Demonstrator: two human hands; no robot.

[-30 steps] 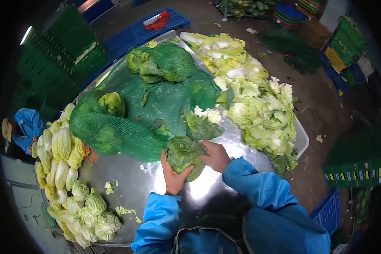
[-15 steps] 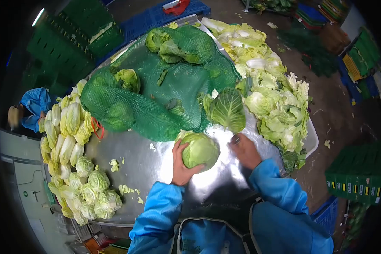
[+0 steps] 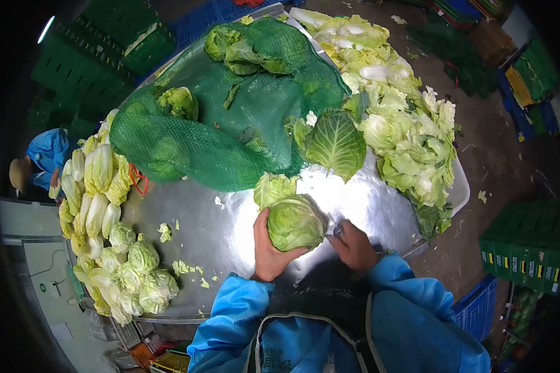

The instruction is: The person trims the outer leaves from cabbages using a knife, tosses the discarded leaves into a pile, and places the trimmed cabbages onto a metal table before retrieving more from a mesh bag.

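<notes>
My left hand [image 3: 272,253] is wrapped round the near left side of a round green cabbage [image 3: 294,225] on the metal table [image 3: 199,227]. At the cabbage's right side, my right hand [image 3: 354,246] is closed on a small knife [image 3: 337,230], mostly hidden in the fingers; its blade is hard to make out. A loose pale leaf [image 3: 272,188] lies just behind the cabbage. Farther back is a large dark green outer leaf [image 3: 336,144], next to a green mesh sack [image 3: 230,143] with several cabbages in and on it.
Trimmed leaves [image 3: 410,149] fill a white tub [image 3: 460,189] along the right. Napa cabbages [image 3: 96,186] and trimmed round cabbages [image 3: 143,280] are piled at the left edge. Another person [image 3: 48,152] in blue stands beyond them. Green crates [image 3: 526,242] stand on the floor at right.
My right hand has moved down and left to the cabbage's side. The cabbage has turned in my left hand, and a pale leaf now lies apart behind it. The view has shifted slightly.
</notes>
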